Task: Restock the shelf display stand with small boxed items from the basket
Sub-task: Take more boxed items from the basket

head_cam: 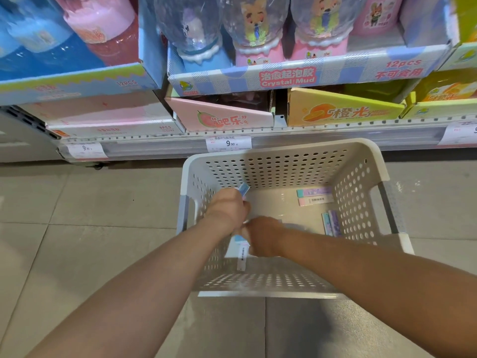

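A white perforated basket [361,161] stands on the floor below the shelf. Both my hands are down inside it. My left hand [228,209] is closed around a bundle of small boxes; a blue end [244,189] sticks out above the fist and another box with a barcode [242,254] hangs below it. My right hand [263,236] is closed right beside it, touching the bundle's lower part; its fingers are hidden. Loose boxes lie on the basket floor: a teal and a pink one [313,196] at the back, two upright ones [331,223] by the right wall.
The bottom shelf edge [284,133] with price tags runs just behind the basket. Cardboard display trays of Crystal Mud jars [258,76], a pink box [222,117] and an orange box [343,109] fill the shelf. Grey floor tiles [90,215] surround the basket.
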`<state>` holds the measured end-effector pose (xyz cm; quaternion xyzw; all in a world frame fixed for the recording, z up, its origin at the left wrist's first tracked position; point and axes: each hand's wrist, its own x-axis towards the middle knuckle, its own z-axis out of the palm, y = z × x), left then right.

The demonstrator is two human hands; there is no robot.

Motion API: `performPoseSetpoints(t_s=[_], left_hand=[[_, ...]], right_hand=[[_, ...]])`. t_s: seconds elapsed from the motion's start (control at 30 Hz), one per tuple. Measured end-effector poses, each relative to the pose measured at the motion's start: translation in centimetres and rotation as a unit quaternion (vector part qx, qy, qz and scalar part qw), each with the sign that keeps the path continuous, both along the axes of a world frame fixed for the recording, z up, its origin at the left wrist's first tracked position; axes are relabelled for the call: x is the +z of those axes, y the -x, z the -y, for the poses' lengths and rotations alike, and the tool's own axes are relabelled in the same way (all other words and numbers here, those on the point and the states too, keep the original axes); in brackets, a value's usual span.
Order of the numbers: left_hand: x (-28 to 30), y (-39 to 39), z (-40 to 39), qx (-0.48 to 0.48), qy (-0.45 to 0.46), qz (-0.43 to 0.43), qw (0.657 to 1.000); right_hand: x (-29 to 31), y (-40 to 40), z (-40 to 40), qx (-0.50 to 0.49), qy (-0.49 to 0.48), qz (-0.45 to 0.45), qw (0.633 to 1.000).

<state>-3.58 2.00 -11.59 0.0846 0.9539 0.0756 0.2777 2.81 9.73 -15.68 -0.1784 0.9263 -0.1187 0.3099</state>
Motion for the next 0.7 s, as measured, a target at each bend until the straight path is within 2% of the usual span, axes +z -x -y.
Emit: performPoseSetpoints(t_s=[0.07,0.13,0.3,0.37,0.43,0.53,0.6,0.7], left_hand=[[0.5,0.0,0.4,-0.015,0.004,0.016,1.000],[0.8,-0.1,0.4,-0.053,0.003,0.026,0.998],[1.8,-0.7,-0.3,-0.137,-0.013,0.031,0.990],[2.4,-0.7,-0.7,-0.138,-0.018,0.026,0.990],[3.0,-0.6,-0.6,-0.120,-0.047,0.038,0.991],[4.4,-0.7,-0.1,-0.085,-0.107,0.048,0.989],[6.3,-0.8,0.3,-0.064,-0.125,0.037,0.989],[10.0,-1.0,0.9,-0.035,-0.151,0.046,0.987]], right_hand=[[-0.2,0.2,0.0,0.075,-0.023,-0.011,0.997],[-0.2,0.3,0.1,0.104,-0.042,-0.020,0.994],[0.5,0.5,-0.1,0.137,-0.087,-0.011,0.987],[0.8,0.3,-0.5,0.127,-0.091,-0.004,0.988],[1.4,-0.1,-1.1,0.078,-0.084,0.014,0.993],[3.1,-0.6,-2.3,-0.079,-0.015,0.060,0.995],[5.2,-1.0,-3.3,-0.193,0.069,0.065,0.977],[9.0,-1.6,-4.0,-0.318,0.182,0.068,0.928]])
